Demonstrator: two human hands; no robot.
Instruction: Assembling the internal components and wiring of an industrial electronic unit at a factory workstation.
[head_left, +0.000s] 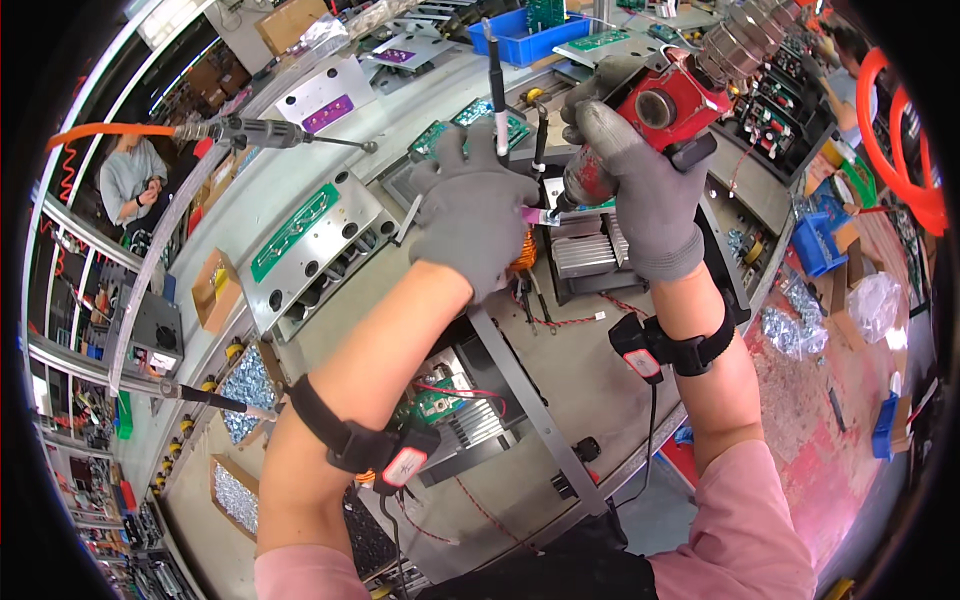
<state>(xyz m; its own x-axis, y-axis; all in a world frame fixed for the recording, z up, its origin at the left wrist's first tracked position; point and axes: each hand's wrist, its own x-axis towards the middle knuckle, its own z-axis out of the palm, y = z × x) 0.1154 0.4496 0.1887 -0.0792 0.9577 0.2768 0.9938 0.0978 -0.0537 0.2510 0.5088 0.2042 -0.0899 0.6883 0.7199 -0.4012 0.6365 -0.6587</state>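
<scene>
Head view: right grip (655, 195) holds red driver (672, 108); forearm label (641, 364) is red.

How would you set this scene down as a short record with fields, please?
Left hand: grey-gloved; grip unclear
Right hand: grey-gloved, gripping a red power tool
Near the tool's tip: finned metal block
Far side of bench: blue bin
Left of the hands: metal panel bearing a green circuit board
Forearms: one black strap each
</scene>
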